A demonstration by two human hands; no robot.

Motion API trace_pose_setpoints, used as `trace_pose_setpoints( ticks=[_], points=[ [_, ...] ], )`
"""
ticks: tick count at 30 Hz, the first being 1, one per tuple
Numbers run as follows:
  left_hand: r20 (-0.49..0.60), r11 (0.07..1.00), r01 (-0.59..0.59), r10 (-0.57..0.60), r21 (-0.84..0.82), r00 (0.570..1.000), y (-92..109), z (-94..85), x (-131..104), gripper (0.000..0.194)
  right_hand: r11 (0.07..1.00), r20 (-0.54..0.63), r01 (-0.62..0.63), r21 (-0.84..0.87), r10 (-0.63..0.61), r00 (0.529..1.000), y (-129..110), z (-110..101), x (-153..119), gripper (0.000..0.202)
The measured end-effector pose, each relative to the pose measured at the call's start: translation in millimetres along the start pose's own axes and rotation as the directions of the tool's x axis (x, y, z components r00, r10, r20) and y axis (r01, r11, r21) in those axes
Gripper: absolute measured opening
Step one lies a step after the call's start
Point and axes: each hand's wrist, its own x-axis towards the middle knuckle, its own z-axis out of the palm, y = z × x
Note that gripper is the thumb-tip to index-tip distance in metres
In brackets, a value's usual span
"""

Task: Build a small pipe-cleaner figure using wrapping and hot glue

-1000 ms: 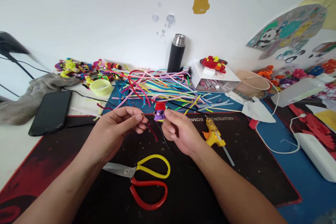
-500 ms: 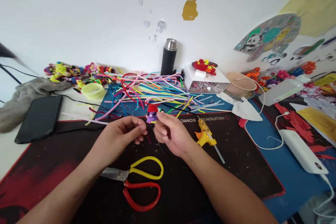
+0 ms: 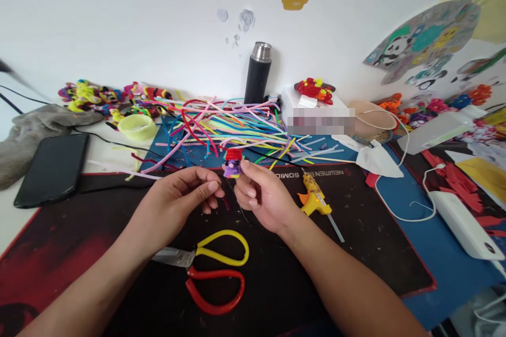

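Note:
Between the thumb and fingers of my right hand (image 3: 263, 189) is a small pipe-cleaner figure (image 3: 233, 164), with a red hat-like top and a purple fuzzy body. My left hand (image 3: 193, 192) is just left of it, its thumb and fingertips pinched together; what they hold, if anything, is too small to make out. A short dark red pipe-cleaner piece (image 3: 226, 204) shows beside the left fingertips; whether it is held I cannot tell. Below the hands lie scissors (image 3: 227, 274) with one yellow and one red handle, their blades partly behind my left forearm.
A yellow glue gun (image 3: 316, 197) lies right of my hands on the black mat (image 3: 348, 268). Behind are many pipe cleaners (image 3: 237, 126), a black thermos (image 3: 258, 76) and a white box (image 3: 290, 102). A phone (image 3: 51, 168) lies left, a white power bank (image 3: 466, 226) right.
The whole view has shifted slightly, so the wall and desk things appear higher. Both hands keep nearly the same pose, and the right still holds the figure.

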Motion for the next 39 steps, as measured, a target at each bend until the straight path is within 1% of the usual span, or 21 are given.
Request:
trace_pose_setpoints(
  ticks=[5,9,13,16,19,24,30,36,39],
  points=[
    [0.002,0.999,0.005,-0.005,0.038,1.000,-1,3.9,2,0.052,0.999,-0.073,0.044,0.002,-0.043,0.996,6,0,3,0.062],
    [0.013,0.990,-0.021,0.020,0.137,1.000,-7,6.5,-2,0.043,0.998,-0.099,0.060,0.010,-0.059,0.993,8,0,2,0.063],
    [0.025,0.977,-0.030,0.025,0.209,0.999,-6,11.5,-8,0.036,0.998,-0.114,0.055,-0.010,-0.055,0.992,9,3,0,0.060],
    [0.049,0.976,-0.022,0.012,0.216,0.999,-4,15.7,-10,0.034,0.999,-0.134,0.042,-0.018,-0.044,0.990,8,6,-1,0.059],
    [0.069,0.978,-0.009,-0.006,0.210,0.998,-4,17.3,-10,0.034,0.999,-0.130,0.047,-0.006,-0.048,0.990,8,7,-1,0.059],
    [0.056,0.975,-0.006,-0.006,0.222,0.998,-7,16.2,-8,0.037,0.998,-0.139,0.058,0.009,-0.056,0.989,9,7,-1,0.055],
    [0.068,0.987,-0.014,0.003,0.161,0.998,-3,18.4,-9,0.040,1.000,-0.124,0.022,0.000,-0.022,0.992,9,8,-2,0.056],
    [0.102,0.998,0.036,-0.041,0.054,0.994,-4,16.0,-7,0.040,1.000,-0.124,0.011,-0.009,-0.012,0.992,8,8,-2,0.055],
    [0.099,0.999,0.043,-0.042,-0.002,0.994,-4,14.5,-6,0.040,1.000,-0.108,0.014,-0.011,-0.015,0.994,9,7,-2,0.054]
  ],
)
